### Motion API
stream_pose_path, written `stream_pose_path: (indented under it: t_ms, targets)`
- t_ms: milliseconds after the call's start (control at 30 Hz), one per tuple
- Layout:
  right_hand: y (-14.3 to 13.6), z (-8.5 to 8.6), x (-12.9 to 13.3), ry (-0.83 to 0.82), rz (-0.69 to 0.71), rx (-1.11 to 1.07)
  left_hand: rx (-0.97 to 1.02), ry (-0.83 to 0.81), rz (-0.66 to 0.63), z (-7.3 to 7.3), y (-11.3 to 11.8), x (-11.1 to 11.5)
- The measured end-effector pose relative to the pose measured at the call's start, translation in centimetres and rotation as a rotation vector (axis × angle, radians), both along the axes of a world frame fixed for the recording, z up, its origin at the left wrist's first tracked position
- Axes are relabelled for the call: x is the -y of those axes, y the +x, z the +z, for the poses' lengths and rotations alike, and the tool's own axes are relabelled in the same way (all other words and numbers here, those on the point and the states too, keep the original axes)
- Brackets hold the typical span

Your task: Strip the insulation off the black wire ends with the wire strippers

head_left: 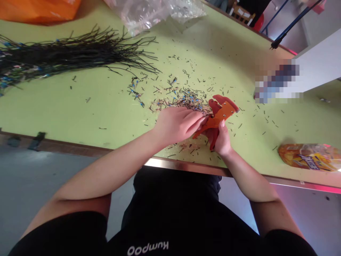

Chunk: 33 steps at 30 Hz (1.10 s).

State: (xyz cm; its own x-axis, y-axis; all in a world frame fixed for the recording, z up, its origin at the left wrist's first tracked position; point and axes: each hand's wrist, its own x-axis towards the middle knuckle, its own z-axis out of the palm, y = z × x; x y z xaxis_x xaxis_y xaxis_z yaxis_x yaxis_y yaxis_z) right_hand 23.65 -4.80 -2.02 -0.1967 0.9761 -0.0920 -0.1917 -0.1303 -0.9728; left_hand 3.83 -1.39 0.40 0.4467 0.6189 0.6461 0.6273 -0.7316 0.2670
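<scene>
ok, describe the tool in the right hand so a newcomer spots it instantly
On the green table, find the heap of dark clippings with blue bits mixed in. At its right end, the right hand grips the tool. Chunky, orange and red, it stands out from the thin scraps around it.

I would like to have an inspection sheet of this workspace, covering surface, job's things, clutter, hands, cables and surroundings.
Surface: green tabletop, littered in the middle.
Job's things: orange-red hand tool held near the close edge; black wire bundle lying at left.
Clutter: short dark clippings with blue bits, thickest just beyond the hands; clear plastic bag and orange bag at the far side; labelled bottle at right.
Left hand: fingers bent beside the tool; their grip is hidden.
Right hand: closed around the tool's handles.
Cables: the bundle's loose ends fan rightward.
Surroundings: grey floor; white panel at right.
</scene>
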Motion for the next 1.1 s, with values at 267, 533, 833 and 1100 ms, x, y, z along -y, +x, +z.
stream_pose_path:
  t_ms: [267, 533, 833, 1100]
  targets:
    - [-0.3, 0.2, 0.1, -0.040, -0.087, -0.019, 0.019, 0.036, -0.069, 0.1, 0.0, 0.3]
    - [-0.3, 0.5, 0.3, -0.040, -0.060, -0.058, 0.001, 0.090, -0.037, -0.1, 0.0, 0.3]
    - [0.0, 0.1, 0.4, -0.024, -0.083, -0.049, 0.006, 0.195, -0.096, -0.1, 0.1, 0.3]
    - [-0.3, 0.4, 0.5, 0.004, -0.027, 0.080, 0.056, 0.254, -0.109, -0.3, 0.4, 0.4]
